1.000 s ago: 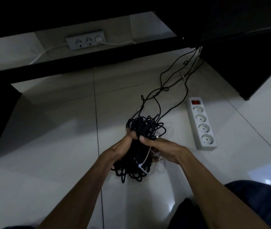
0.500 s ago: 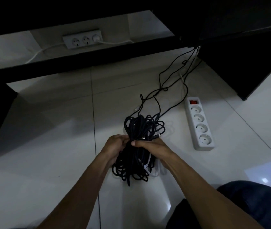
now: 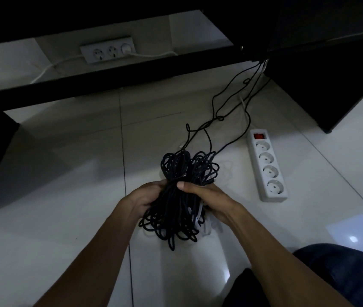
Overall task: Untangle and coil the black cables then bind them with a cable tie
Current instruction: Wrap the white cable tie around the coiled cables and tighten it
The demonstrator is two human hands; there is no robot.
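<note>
Gripping the cable bundle (image 3: 177, 202) mid-waist, both hands (image 3: 141, 199) (image 3: 207, 197) had squeezed it tighter; loops fanned toward twelve and six o'clock.

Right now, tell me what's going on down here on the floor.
A person is gathering a bundle of black cables above the white tiled floor. The left hand and right hand both grip the bundle at its middle, loops spilling above and below. Several strands still trail away toward the dark furniture. Something white shows within the bundle; whether it is the tie is unclear. A white power strip lies to the right, apart from the bundle.
</note>
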